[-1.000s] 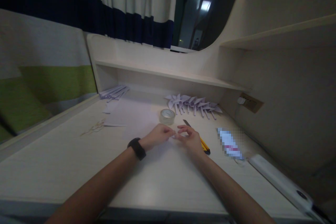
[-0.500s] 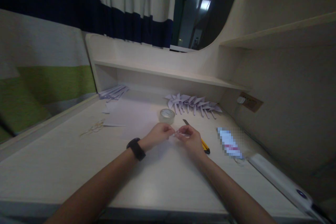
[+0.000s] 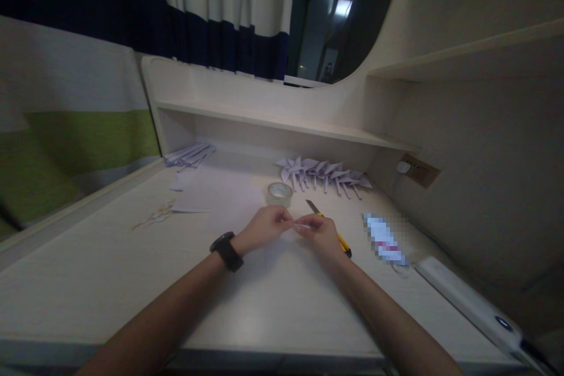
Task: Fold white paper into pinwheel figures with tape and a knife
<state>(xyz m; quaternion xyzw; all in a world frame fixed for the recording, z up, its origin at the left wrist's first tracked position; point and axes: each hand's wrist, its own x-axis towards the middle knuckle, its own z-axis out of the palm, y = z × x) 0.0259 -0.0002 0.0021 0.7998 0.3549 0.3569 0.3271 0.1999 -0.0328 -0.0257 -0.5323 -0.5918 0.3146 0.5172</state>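
Over the middle of the desk, my left hand (image 3: pixel 264 229) and my right hand (image 3: pixel 321 236) meet fingertip to fingertip, both closed in a pinch. A tiny pale piece seems to sit between them, too small to name. The left wrist wears a black watch (image 3: pixel 228 251). Just beyond the fingers stands a roll of clear tape (image 3: pixel 279 200). A utility knife (image 3: pixel 344 245) with a yellow and black handle lies partly behind my right hand, its blade (image 3: pixel 313 207) showing past the fingers. White paper (image 3: pixel 229 188) lies flat beyond my left hand.
Several paper pinwheels (image 3: pixel 324 174) line the back right under the shelf (image 3: pixel 282 123). Rolled paper sticks (image 3: pixel 189 156) lie at back left, tan stringy pieces (image 3: pixel 157 214) nearer. To the right are a blurred-out bright object (image 3: pixel 383 239) and a long white bar (image 3: pixel 467 299).
Both hands stay almost in place. The right fingers have closed a little more and tilted at the pinch, and more of the knife shows beside them.
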